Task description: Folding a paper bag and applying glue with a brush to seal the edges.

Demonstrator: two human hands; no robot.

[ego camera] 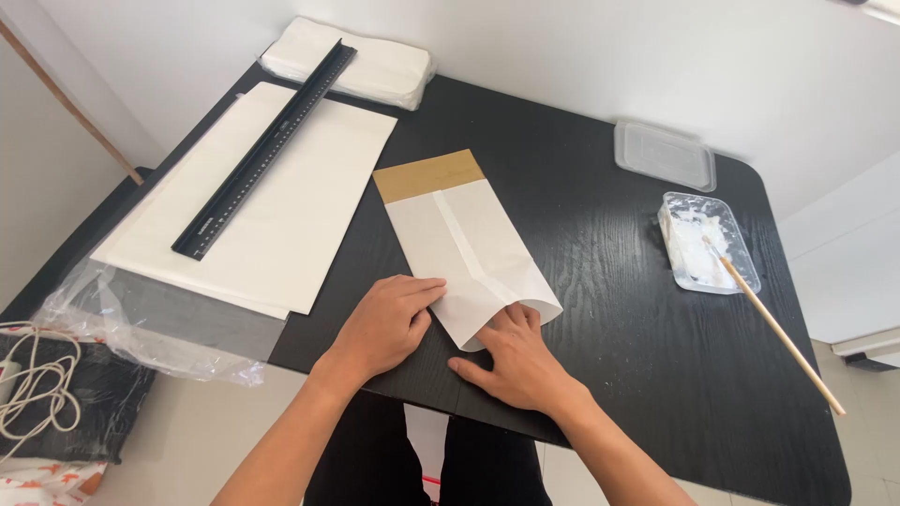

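Pressing down with the left hand (pixel 386 323), flat and palm-down, fingers close together, fingertips lying on the near left edge of the white paper bag (pixel 464 253). Reaching with the right hand (pixel 518 361) toward the open near end of the bag, fingers slightly spread, fingertips tucking under or into the curled paper lip there; cannot tell whether pinching anything. Holding no tool in either hand.

Lying flat near the middle of the black table (pixel 609 281), the bag is pointing away at a slant, with a long folded seam running down its face and a brown cardboard strip (pixel 428 175) showing at its far end. Curling up a little at the near right corner, just above the right fingers.

Resting to the left, a large white sheet stack (pixel 281 215) with a long black ruler (pixel 267 150) lying slantwise across it, and beyond it a wrapped pack of white paper (pixel 375 66) touching the ruler's far tip. Sticking out from under the sheets at the near left table edge, crumpled clear plastic wrap (pixel 141 328). Coiling at the far left on a dark surface below, a white cord (pixel 33 384).

Sitting well apart on the right, a clear plastic tub (pixel 698 244) holding white paste, with a wooden stick (pixel 783 333) leaning out of it toward the near right. Lying just beyond the tub, its clear lid (pixel 666 155).
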